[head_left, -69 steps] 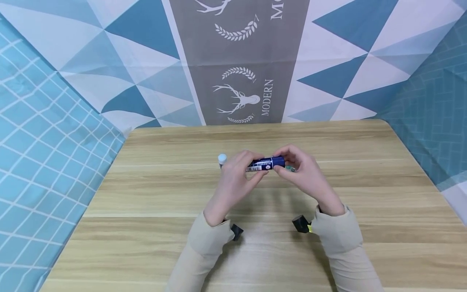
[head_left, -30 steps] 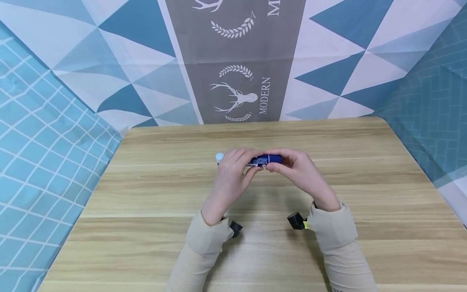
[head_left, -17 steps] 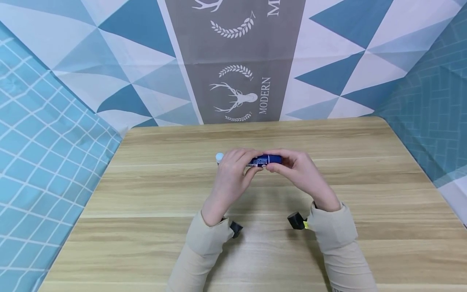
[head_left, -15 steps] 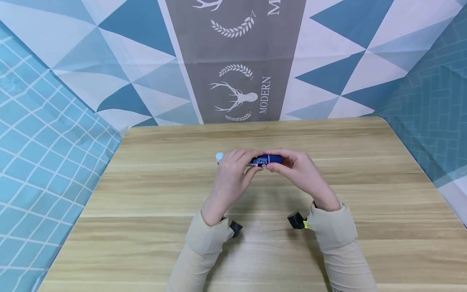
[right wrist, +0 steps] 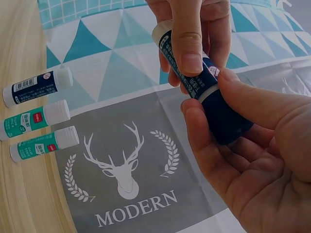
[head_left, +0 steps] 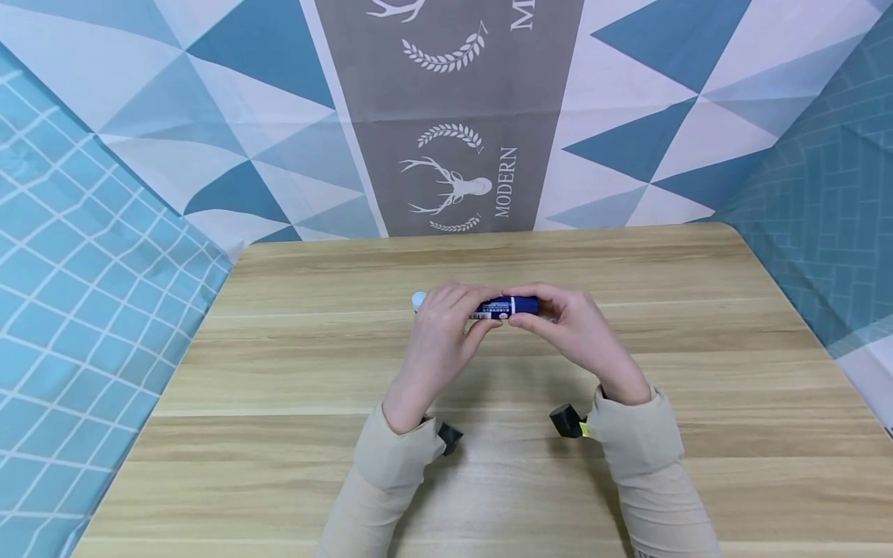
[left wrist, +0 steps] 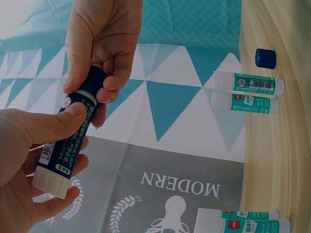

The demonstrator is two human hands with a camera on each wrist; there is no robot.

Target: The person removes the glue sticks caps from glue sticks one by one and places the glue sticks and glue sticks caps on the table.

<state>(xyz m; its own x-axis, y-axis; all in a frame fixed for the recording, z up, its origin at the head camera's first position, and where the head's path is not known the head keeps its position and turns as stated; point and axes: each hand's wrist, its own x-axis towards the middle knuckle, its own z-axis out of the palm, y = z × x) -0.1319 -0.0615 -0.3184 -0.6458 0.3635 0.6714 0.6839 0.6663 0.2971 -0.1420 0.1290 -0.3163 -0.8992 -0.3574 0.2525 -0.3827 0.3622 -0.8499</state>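
Both hands hold one navy glue stick [head_left: 497, 308] above the table, lying roughly level in the head view. My left hand [head_left: 441, 337] grips its labelled barrel, thumb along the near side; the pale base [left wrist: 51, 183] sticks out between the fingers in the left wrist view. My right hand [head_left: 584, 333] pinches the dark blue cap [right wrist: 224, 119] at the other end, thumb and fingers on either side. Cap and barrel meet at a pale ring [left wrist: 87, 95], with no gap visible there. The two hands nearly touch over the stick.
Beyond the hands, a navy glue stick [right wrist: 38, 87] with a whitish end stands beside green-labelled glue sticks [right wrist: 35, 120]. The left wrist view shows more green glue sticks [left wrist: 256, 84] and a loose blue cap [left wrist: 266, 58] on the wooden table [head_left: 279, 434]. Patterned cloth [head_left: 628, 116] hangs behind.
Since the earliest frame, my right hand has shifted left, nearer my left hand, still on the cap. The barrel's label turned between frames; its barcode and round mark face up more now than half a second ago.
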